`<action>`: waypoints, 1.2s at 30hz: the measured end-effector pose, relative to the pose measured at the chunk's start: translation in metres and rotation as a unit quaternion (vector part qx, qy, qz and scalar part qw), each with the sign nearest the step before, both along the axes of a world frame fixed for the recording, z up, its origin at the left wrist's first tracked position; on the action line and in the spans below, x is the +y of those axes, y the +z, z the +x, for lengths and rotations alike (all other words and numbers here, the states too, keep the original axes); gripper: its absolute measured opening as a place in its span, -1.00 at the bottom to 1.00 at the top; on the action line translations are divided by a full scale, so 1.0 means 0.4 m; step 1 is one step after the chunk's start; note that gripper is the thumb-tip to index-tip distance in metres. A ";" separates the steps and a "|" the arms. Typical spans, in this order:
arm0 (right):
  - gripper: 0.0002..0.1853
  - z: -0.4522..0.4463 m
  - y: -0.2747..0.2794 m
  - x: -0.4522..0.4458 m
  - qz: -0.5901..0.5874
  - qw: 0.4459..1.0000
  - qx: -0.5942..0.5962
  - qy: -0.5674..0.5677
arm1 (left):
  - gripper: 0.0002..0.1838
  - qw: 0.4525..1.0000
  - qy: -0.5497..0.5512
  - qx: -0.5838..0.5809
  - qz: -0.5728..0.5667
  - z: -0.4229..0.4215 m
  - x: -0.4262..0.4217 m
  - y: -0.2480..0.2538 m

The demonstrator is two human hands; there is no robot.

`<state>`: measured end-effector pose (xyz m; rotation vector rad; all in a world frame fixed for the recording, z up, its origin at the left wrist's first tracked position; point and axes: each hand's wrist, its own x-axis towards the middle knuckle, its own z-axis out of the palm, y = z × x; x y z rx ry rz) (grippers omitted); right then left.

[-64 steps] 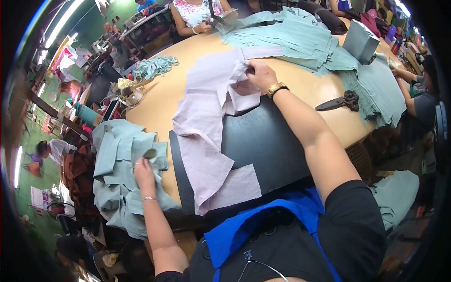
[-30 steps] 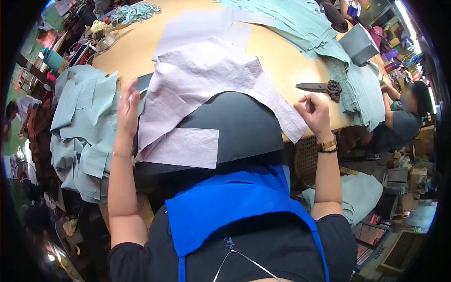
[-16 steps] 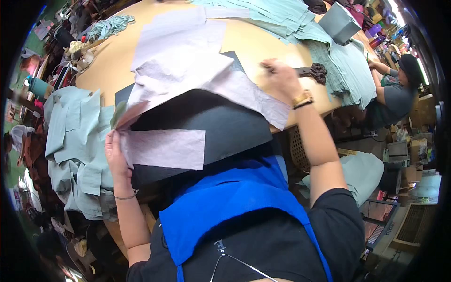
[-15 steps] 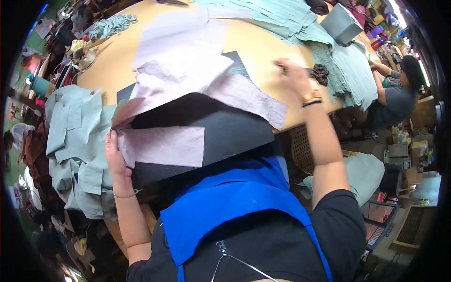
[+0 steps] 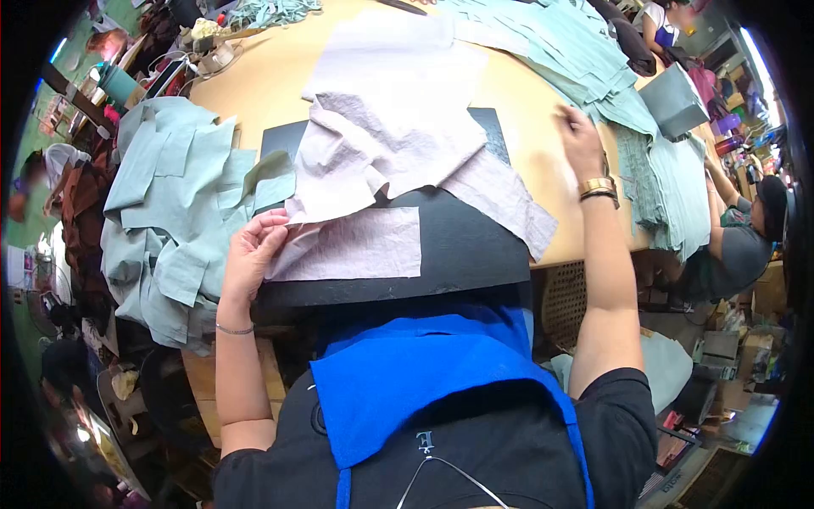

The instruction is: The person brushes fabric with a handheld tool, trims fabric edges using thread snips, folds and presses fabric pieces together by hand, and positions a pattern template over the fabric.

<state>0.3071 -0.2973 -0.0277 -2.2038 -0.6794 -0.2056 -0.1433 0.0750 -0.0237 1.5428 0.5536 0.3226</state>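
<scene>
Pale lilac fabric (image 5: 386,140) lies crumpled over a dark board (image 5: 475,242), with one flat strip (image 5: 365,246) of it along the near side. My left hand (image 5: 252,250) pinches the fabric's left edge between thumb and fingers. Over the right part of the table my right hand (image 5: 583,151) is raised, its fingers curled and slightly blurred. Whatever it may hold is too small or hidden to make out. It is apart from the lilac fabric. Beside my left hand hangs a heap of grey-green fabric pieces (image 5: 170,220).
More lilac fabric (image 5: 373,51) lies farther back on the wooden table (image 5: 254,93). Stacked green fabric (image 5: 678,191) and a grey box (image 5: 670,100) stand at the right. A person (image 5: 738,254) is at the right edge. Green strips (image 5: 271,10) lie at the back left.
The raised lilac fabric has come down over the board, narrowing the dark gap beneath it. My left hand now pinches its edge. The view has shifted, and my right hand appears farther right.
</scene>
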 end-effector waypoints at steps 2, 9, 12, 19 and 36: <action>-0.54 -0.121 0.001 0.101 -0.004 0.992 0.079 0.097 | -0.81 0.999 0.027 -0.028 -0.027 0.007 0.006 -0.019; -0.65 -0.218 -0.003 0.061 -0.052 0.975 0.208 0.052 | -0.66 0.954 0.151 -0.154 -0.211 0.099 0.034 -0.023; -0.70 -0.173 -0.021 -0.072 -0.004 0.997 0.049 -0.057 | -0.61 0.902 0.119 -0.202 -0.363 0.164 0.088 -0.085; -0.76 -0.276 0.037 -0.143 0.054 0.995 -0.012 -0.086 | -0.52 0.951 0.118 -0.147 -0.245 0.277 -0.017 -0.064; -0.59 -0.598 0.065 0.224 0.147 0.748 0.592 0.262 | -0.64 0.977 0.047 -0.144 -0.148 0.261 -0.085 -0.058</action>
